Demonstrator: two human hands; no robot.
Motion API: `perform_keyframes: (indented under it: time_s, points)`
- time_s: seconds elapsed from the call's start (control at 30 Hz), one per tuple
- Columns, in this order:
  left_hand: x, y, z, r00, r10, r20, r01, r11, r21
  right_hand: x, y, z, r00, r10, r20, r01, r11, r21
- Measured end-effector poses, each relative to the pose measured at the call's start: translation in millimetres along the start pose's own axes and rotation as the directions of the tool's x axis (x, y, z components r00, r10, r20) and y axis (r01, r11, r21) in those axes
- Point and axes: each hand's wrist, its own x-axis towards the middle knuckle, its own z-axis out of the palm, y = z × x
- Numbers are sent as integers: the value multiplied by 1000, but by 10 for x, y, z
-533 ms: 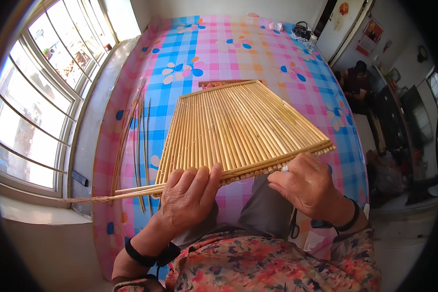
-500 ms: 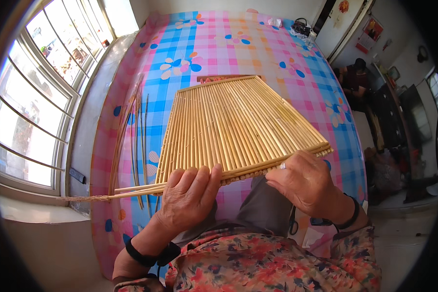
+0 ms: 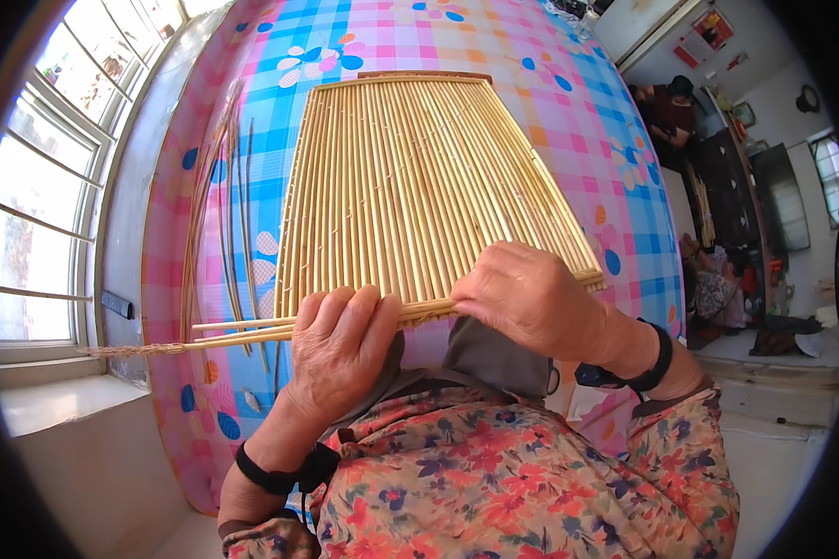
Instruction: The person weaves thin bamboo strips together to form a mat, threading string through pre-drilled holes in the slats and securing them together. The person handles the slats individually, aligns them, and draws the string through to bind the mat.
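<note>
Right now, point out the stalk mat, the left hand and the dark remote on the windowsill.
Stalk mat point(image 3: 415, 191): head view, middle of its upper face.
Left hand point(image 3: 337, 349): head view, back of the hand.
Remote point(image 3: 116, 305): head view, middle of its dark body.

Platform point(image 3: 391, 42) with checked, flowered cover. Left of platform: barred window point(image 3: 42, 219), bright daylight, grey ledge point(image 3: 132, 233) between. Right of platform: dark cabinet point(image 3: 718, 172), red-and-white poster point(image 3: 704, 39), pale wall point(image 3: 764, 70), pale floor point(image 3: 755, 410), smaller window point(image 3: 830, 172) farthest.
</note>
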Motion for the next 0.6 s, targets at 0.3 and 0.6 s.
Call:
perform_keyframes:
  time_s: [0.3, 0.6]
  points:
    - [-26, -36, 77, 998, 43, -46, -42, 999, 19, 191, -5, 212, 943, -297, 149, 328, 904, -273]
    - [-45, -185, 63, 998, 34, -57, -38, 997, -69, 433, 27, 303, 933, -338, 122, 348, 934, -77]
